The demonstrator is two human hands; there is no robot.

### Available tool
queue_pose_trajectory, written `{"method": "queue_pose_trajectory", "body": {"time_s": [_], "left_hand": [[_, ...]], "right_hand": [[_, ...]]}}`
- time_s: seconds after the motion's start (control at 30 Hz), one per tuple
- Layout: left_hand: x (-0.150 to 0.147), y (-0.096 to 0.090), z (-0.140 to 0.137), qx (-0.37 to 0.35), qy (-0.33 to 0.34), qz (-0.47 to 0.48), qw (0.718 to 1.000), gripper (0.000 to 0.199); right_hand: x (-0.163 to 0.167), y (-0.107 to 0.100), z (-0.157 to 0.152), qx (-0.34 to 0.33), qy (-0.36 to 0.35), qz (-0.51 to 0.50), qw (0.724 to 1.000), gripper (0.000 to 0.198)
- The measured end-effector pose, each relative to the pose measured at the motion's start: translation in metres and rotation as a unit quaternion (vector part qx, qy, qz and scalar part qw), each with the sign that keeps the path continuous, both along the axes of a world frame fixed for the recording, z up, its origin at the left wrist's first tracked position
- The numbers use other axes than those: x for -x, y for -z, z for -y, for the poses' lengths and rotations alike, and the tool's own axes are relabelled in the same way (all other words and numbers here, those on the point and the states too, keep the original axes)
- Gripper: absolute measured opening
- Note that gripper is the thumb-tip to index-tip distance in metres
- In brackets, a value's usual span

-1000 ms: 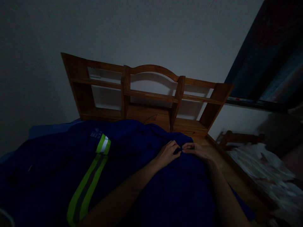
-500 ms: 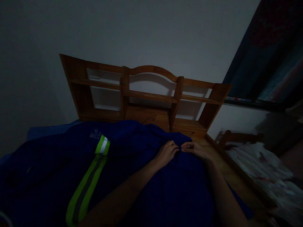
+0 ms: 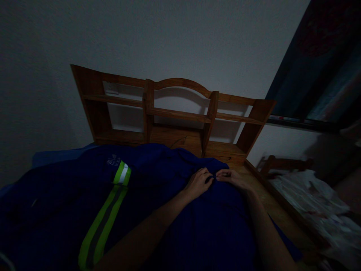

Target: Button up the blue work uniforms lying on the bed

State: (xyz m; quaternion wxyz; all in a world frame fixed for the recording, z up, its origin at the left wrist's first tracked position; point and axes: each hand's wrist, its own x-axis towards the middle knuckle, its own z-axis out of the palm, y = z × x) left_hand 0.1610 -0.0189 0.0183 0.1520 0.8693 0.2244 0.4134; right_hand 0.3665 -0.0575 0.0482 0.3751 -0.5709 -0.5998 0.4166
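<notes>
Dark blue work clothing [image 3: 158,173] with a yellow-green and silver reflective stripe [image 3: 113,210] lies spread across the lower part of the head view. Pale lettering shows on it above the stripe. My left hand [image 3: 199,181] is closed, its thumb and fingers pinching the blue cloth near the garment's far right part. Close beside it, my right hand [image 3: 229,177] pinches the same cloth, fingertips almost meeting those of the left. Shadow hides any small fastening between the fingertips.
A wooden shelf unit [image 3: 180,113] stands against the pale wall behind the clothing. To the right are a wooden surface edge [image 3: 282,199], white plastic bags [image 3: 313,192] and a dark curtain [image 3: 304,67]. Lighter blue cloth [image 3: 56,156] shows at the left. The room is dim.
Almost nothing differs. The left thumb and fingertips have shifted very slightly at the pinched cloth; the garment and right hand stay in place.
</notes>
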Motion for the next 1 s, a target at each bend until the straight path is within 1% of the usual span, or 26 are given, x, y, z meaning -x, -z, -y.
{"method": "queue_pose_trajectory", "body": {"time_s": [0.2, 0.5, 0.77, 1.0], "left_hand": [[0.0003, -0.0008, 0.0001, -0.001, -0.001, 0.0, 1.0, 0.022], [-0.0017, 0.0002, -0.0023, 0.022, 0.011, 0.006, 1.0, 0.019], [-0.003, 0.0011, -0.0047, 0.038, -0.027, 0.021, 0.999, 0.015], [-0.0028, 0.001, -0.0061, 0.041, -0.035, 0.033, 0.998, 0.012]], "right_hand": [[-0.0021, 0.0014, -0.0013, 0.005, 0.001, 0.006, 1.0, 0.041], [-0.0051, 0.0044, -0.0037, 0.0, -0.028, 0.005, 1.0, 0.038], [-0.004, 0.0053, -0.0026, 0.018, -0.046, -0.004, 0.999, 0.038], [-0.0015, 0.0023, 0.0, 0.021, -0.056, 0.008, 0.998, 0.037]]}}
